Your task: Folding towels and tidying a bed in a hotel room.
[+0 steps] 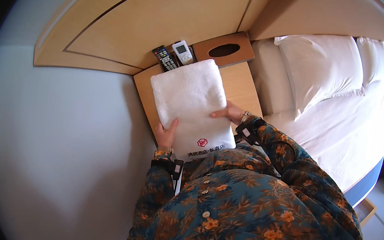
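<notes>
A folded white towel (pixel 191 98) with a red emblem and dark writing along its near edge is held between both my hands, over the wooden nightstand (pixel 238 88). My left hand (pixel 166 135) grips its left edge, thumb on top. On the right edge, my right hand (pixel 229 112) holds it the same way, the thumb lying across the upper face. The fingers beneath the towel are hidden. Just beyond its far edge lie a black remote control (pixel 165 58) and a white remote control (pixel 183 52). Whether the towel touches the nightstand, I cannot tell.
A brown tissue box cover (pixel 219 47) with an oval opening stands at the back of the nightstand, against the wooden headboard panel (pixel 161 17). To the right is a bed (pixel 342 136) with white pillows (pixel 322 68). A pale wall (pixel 77 134) borders the left side.
</notes>
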The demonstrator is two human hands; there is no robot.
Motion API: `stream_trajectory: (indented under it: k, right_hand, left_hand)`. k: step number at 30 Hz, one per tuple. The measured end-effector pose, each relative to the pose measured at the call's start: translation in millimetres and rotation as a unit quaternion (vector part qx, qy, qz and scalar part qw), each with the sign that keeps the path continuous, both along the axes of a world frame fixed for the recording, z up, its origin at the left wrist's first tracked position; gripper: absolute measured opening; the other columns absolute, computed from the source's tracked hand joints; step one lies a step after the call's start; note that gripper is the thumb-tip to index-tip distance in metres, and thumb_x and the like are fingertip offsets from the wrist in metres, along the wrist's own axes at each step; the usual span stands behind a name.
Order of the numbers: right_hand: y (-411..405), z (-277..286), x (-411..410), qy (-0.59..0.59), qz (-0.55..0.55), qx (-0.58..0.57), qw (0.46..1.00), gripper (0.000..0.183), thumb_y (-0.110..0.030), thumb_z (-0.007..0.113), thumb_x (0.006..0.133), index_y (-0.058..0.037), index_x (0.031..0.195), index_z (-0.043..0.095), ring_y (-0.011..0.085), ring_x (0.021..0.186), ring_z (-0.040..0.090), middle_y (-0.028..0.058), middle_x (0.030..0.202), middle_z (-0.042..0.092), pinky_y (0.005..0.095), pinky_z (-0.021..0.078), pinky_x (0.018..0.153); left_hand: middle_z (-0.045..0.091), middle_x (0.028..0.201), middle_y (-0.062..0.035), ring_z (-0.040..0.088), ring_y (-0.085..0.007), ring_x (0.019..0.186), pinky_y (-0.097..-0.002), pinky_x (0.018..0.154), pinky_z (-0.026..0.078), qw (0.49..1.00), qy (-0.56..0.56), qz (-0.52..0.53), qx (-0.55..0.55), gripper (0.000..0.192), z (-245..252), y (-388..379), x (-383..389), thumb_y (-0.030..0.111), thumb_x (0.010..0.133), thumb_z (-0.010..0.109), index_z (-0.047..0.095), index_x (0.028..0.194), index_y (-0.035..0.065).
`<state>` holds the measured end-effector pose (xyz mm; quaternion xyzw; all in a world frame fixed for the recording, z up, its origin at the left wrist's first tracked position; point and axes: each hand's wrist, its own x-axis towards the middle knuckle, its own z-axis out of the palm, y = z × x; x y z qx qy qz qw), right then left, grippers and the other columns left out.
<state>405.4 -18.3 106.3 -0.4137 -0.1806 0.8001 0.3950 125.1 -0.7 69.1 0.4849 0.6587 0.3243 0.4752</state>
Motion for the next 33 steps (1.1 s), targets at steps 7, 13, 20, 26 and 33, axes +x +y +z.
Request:
stream_trajectory:
  k: [7, 13, 20, 26, 33]
  right_hand:
    - [-11.7, 4.5, 9.1, -0.09, -0.1, 0.029, 0.991, 0.077, 0.001, 0.073, 0.062, -0.0069, 0.131, 0.04, 0.0227, 0.103, 0.056, 0.0102, 0.11, 0.06, 0.0345, 0.0436, 0.092]
    - [-26.5, -64.5, 36.0, -0.244, -0.123, 0.042, 0.961, 0.088, -0.011, 0.078, 0.063, -0.0057, 0.137, 0.03, 0.0213, 0.107, 0.053, 0.0132, 0.116, 0.057, 0.0334, 0.0416, 0.094]
    - [-5.4, -70.0, 26.0, -0.056, -0.026, -0.003, 0.998, 0.08, -0.027, 0.071, 0.076, -0.0037, 0.138, 0.027, 0.0202, 0.118, 0.044, 0.0132, 0.131, 0.043, 0.0355, 0.0362, 0.099]
    - [2.8, -82.9, 3.9, 0.027, -0.042, -0.185, 0.982, 0.053, -0.021, 0.062, 0.072, -0.0012, 0.119, 0.047, 0.0241, 0.085, 0.061, 0.0153, 0.1, 0.06, 0.0354, 0.0518, 0.075]
    - [23.4, -104.9, -97.2, -0.038, -0.051, -0.126, 0.99, 0.042, -0.025, 0.065, 0.073, -0.001, 0.107, 0.058, 0.0216, 0.084, 0.058, 0.0125, 0.094, 0.062, 0.0322, 0.0467, 0.075]
  left_hand:
    - [0.064, 0.095, -0.0054, 0.057, -0.0117, 0.084, -0.0258, 0.076, 0.046, 0.995, -0.093, -0.028, -0.032, 0.033, 18.0, 19.0, 10.3, 0.022, 0.084, 0.066, 0.059, 0.105, -0.003]
    - [0.052, 0.117, -0.0141, 0.054, -0.0224, 0.101, -0.0323, 0.084, 0.046, 0.994, -0.11, -0.021, -0.016, 0.072, -6.5, 25.5, 31.4, 0.027, 0.076, 0.073, 0.036, 0.13, -0.0022]
    - [0.055, 0.116, -0.0123, 0.055, -0.0239, 0.1, -0.0344, 0.087, 0.046, 0.886, -0.307, -0.013, -0.348, 0.073, -35.2, 33.4, -17.8, 0.028, 0.073, 0.076, 0.038, 0.13, 0.001]
    - [0.057, 0.113, -0.0115, 0.056, -0.0216, 0.099, -0.0335, 0.086, 0.046, 0.856, -0.331, -0.022, -0.396, 0.063, -31.7, 33.0, -16.4, 0.034, 0.077, 0.072, 0.046, 0.124, 0.0016]
    - [0.06, 0.108, -0.0107, 0.058, -0.0213, 0.097, -0.0348, 0.085, 0.046, 0.966, -0.155, 0.033, -0.203, 0.055, 7.1, 29.6, -87.1, 0.035, 0.084, 0.064, 0.048, 0.121, -0.0014]
